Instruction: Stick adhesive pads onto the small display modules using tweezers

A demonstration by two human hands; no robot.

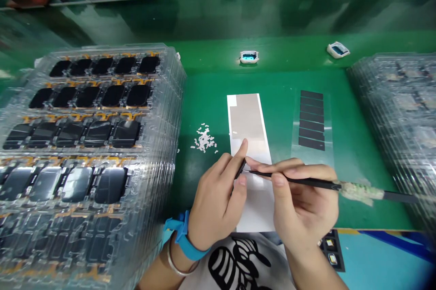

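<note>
My left hand (221, 194) is closed, pinching a small black screen (240, 169) between thumb and fingers. The screen is tilted nearly edge-on and mostly hidden by the fingers. In my right hand (306, 203) is a pair of black tweezers (315, 183), wrapped with pale tape towards the back end. The tweezer tips point left and reach the screen's edge; whether they grip anything is too small to tell. Both hands are above a white sheet (254, 212) whose upper part is a greyish-beige film (248, 115). A pile of tiny white pieces (204, 139) lies left of the sheet.
Stacked clear trays (150, 112) of black screens with orange flex cables stand at the left. More clear trays (402, 99) are stacked at the right. A clear sheet with black strips (311, 119) lies right of centre. Two small white-framed parts (249, 57) sit behind.
</note>
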